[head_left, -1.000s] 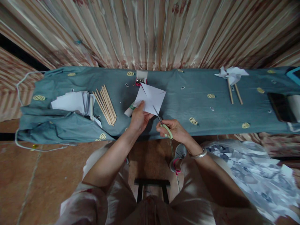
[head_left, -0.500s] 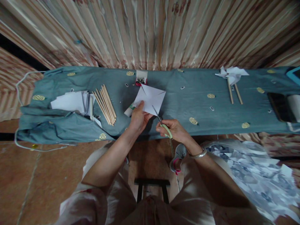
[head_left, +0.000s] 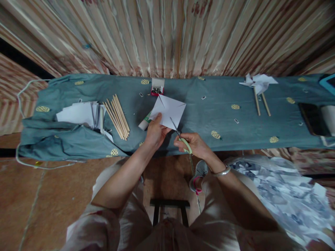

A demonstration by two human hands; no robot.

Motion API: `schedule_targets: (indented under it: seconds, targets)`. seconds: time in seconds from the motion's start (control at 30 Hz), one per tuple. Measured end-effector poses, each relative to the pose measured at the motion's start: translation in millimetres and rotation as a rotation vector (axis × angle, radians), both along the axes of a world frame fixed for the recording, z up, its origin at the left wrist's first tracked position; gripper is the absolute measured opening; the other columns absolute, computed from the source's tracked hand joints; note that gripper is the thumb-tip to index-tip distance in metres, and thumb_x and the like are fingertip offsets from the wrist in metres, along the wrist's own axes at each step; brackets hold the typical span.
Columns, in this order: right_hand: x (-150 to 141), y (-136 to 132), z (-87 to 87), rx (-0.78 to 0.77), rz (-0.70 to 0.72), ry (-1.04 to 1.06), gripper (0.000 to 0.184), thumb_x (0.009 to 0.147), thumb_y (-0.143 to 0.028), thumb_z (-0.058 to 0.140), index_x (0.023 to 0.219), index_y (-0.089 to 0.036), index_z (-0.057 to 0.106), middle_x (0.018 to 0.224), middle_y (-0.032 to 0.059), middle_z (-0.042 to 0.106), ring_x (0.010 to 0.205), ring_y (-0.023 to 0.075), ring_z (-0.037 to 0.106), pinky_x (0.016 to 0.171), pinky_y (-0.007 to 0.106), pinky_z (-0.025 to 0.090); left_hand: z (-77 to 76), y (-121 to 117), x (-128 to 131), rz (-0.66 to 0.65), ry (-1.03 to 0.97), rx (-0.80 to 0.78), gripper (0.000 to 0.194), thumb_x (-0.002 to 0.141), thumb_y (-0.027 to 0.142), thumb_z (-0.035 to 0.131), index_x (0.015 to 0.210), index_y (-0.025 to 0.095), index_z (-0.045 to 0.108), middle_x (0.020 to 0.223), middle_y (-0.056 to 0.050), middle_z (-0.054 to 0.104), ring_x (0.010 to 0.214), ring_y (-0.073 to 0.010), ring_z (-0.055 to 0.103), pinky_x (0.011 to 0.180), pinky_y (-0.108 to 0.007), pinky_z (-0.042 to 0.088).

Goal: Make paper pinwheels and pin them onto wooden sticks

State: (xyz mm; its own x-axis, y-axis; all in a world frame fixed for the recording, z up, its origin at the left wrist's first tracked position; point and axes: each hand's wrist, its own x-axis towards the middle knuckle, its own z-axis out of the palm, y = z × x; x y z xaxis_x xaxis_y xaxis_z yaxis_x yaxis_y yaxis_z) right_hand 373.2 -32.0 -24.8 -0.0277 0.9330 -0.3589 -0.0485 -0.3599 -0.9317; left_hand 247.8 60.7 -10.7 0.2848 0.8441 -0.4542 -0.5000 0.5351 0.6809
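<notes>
A square sheet of white paper (head_left: 171,106) is pinched at its lower left side by my left hand (head_left: 156,132), thumb on top and fingers beneath. Slits run inward from its two far corners. My right hand (head_left: 193,143) grips green-handled scissors (head_left: 185,143); their blades lie over the paper's near corner, pointing to its middle. Just beyond the paper stands an open red box of metal pins (head_left: 157,90). A white and green tube-like item (head_left: 145,122) lies partly under the paper, left of it.
Left on the cloth-covered table (head_left: 222,122) lie wooden sticks (head_left: 117,118) and a stack of white paper (head_left: 78,115). Two paper pinwheels on sticks (head_left: 259,83) rest at the right, near a dark phone (head_left: 312,118). A bag of paper scraps (head_left: 290,191) stands below.
The paper has shifted very slightly to the right in my left hand. The scissors stay at the near corner, almost unmoved.
</notes>
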Motion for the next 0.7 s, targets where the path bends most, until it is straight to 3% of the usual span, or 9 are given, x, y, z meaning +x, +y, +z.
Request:
schedule_targets:
  seconds: [0.23, 0.7]
  targets:
    - [-0.6, 0.7, 2.2, -0.006, -0.021, -0.007, 0.041, 0.059, -0.05, 0.083, 0.072, -0.016, 0.065, 0.054, -0.0054, 0.056, 0.048, 0.0066, 0.051, 0.046, 0.019, 0.042, -0.3, -2.7, 0.3, -0.035, -0.02, 0.004, 0.012, 0.091, 0.026, 0.056, 0.088, 0.015, 0.062, 0.074, -0.001, 0.069, 0.061, -0.0109, 0.064, 0.061, -0.022, 0.052]
    - [-2.0, 2.0, 2.4, -0.029, -0.051, 0.028, 0.042, 0.055, -0.05, 0.085, 0.069, -0.017, 0.064, 0.054, -0.0056, 0.055, 0.047, 0.0064, 0.049, 0.045, 0.02, 0.043, -1.4, -3.8, 1.4, -0.047, 0.019, -0.012, 0.014, 0.092, 0.028, 0.055, 0.091, 0.016, 0.063, 0.077, -0.002, 0.07, 0.069, -0.0128, 0.067, 0.071, -0.024, 0.053]
